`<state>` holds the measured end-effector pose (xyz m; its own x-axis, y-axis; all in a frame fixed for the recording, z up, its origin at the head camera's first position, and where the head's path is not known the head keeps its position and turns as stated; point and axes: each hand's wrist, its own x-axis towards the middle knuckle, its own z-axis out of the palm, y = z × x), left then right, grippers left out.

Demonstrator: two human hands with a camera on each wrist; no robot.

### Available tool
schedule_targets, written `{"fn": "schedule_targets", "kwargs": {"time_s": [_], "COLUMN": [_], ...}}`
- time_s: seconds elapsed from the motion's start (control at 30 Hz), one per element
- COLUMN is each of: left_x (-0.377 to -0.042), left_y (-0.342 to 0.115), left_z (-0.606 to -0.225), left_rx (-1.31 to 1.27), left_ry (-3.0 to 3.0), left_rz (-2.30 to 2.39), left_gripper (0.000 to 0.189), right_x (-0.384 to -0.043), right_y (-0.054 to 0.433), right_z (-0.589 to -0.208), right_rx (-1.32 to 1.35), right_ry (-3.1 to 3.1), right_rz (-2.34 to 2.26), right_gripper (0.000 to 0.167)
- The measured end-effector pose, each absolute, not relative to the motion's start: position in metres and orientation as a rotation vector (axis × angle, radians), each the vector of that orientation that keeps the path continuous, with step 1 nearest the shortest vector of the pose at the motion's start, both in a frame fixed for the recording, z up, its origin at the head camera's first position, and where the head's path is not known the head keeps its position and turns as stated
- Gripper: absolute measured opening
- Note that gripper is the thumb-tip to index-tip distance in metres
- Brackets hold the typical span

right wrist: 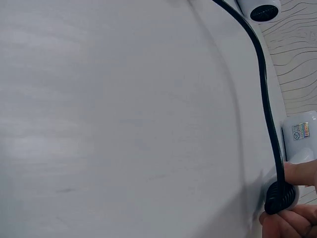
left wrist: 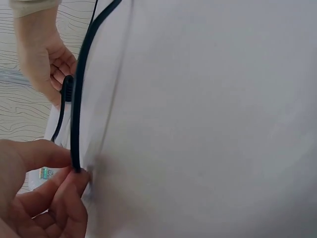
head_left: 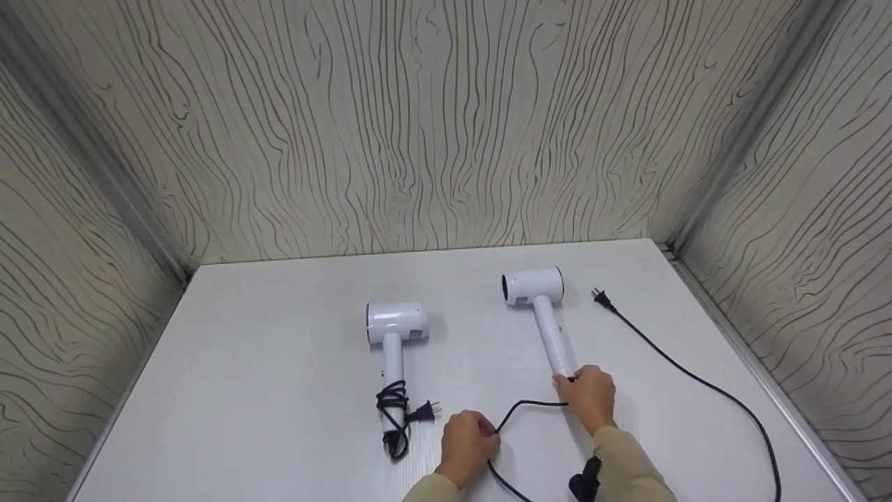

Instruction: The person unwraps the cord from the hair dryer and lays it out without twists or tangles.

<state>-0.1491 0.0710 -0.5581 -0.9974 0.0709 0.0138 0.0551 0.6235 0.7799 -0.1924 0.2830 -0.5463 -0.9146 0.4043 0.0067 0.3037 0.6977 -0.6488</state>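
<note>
A white hair dryer lies at the right of the table, its head toward the back wall. My right hand grips the bottom of its handle; in the right wrist view, thumb and fingers sit around the black ribbed cord sleeve. Between thumb and fingertips, my left hand pinches this dryer's black power cord a short way along from the handle. The cord bows between both hands, then trails below the left hand toward the front. The dryer's two-pin plug lies to the right of its head.
A second white hair dryer lies to the left, its black cord wound around the handle and its plug sticking out rightward. Wood-grain panels stand behind and at both sides of the white table.
</note>
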Motion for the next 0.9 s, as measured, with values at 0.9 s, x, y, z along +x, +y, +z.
{"fn": "schedule_targets", "kwargs": {"time_s": [0.9], "left_x": [-0.146], "left_y": [0.076], "left_z": [-0.553], "left_rx": [0.112], "left_ry": [2.763], "left_rz": [1.343], "left_gripper": [0.008], "right_x": [-0.205], "right_y": [0.298], "right_z": [-0.539], "right_rx": [-0.723], "right_ry": [-2.811], "right_rz": [1.316], "right_gripper": [0.042]}}
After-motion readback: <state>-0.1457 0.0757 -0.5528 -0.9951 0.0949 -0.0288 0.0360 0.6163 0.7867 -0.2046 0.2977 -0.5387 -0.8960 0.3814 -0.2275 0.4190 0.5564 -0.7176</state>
